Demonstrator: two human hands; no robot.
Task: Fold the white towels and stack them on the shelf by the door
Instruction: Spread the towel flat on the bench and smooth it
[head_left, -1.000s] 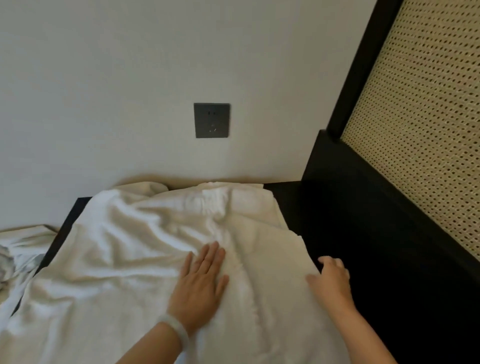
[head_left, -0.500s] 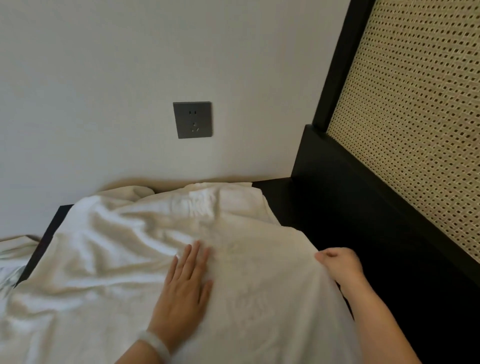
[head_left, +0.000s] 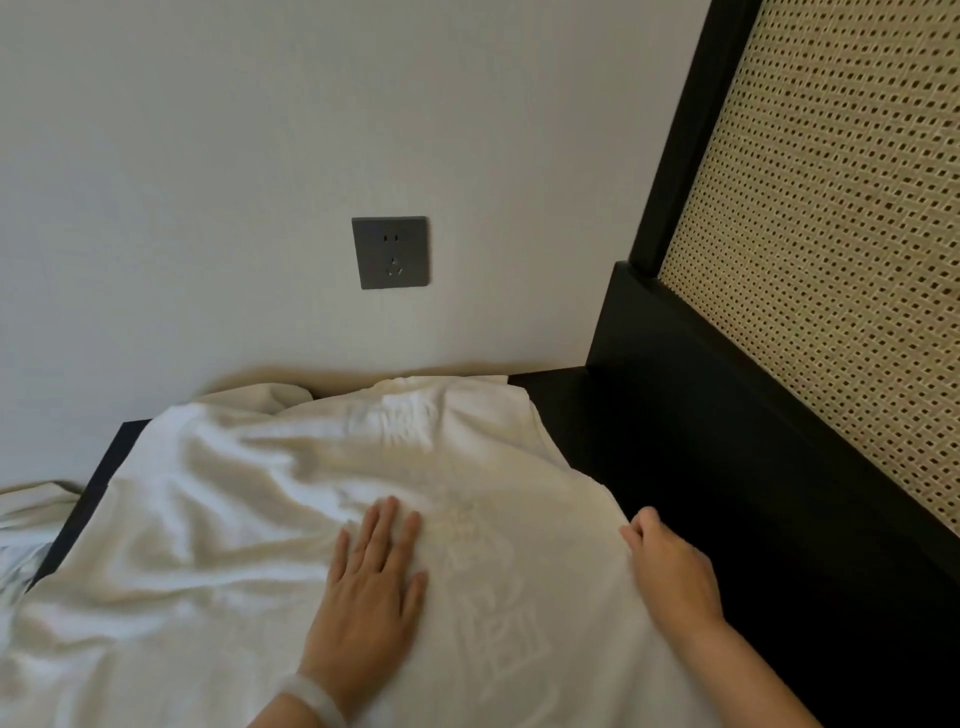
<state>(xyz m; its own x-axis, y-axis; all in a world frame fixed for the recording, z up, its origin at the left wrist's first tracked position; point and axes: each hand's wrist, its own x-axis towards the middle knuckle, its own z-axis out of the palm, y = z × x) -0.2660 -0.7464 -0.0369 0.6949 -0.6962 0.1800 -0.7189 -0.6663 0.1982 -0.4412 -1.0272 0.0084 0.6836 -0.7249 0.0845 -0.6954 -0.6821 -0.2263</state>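
A large white towel (head_left: 234, 519) lies rumpled over a dark flat surface (head_left: 597, 415), with an embossed pattern near its right side. My left hand (head_left: 371, 587) presses flat on the towel's middle, fingers straight and together; a pale bracelet sits on that wrist. My right hand (head_left: 670, 571) is at the towel's right edge with its fingers curled round the hem, pinching it against the dark surface.
A white wall with a grey power socket (head_left: 390, 252) stands right behind the towel. A black frame with a woven cane panel (head_left: 831, 260) rises on the right. More white cloth (head_left: 26, 525) lies at the far left, lower down.
My left hand slid slightly down and left across the towel. My right hand pulled the right edge outward, which flattened that side.
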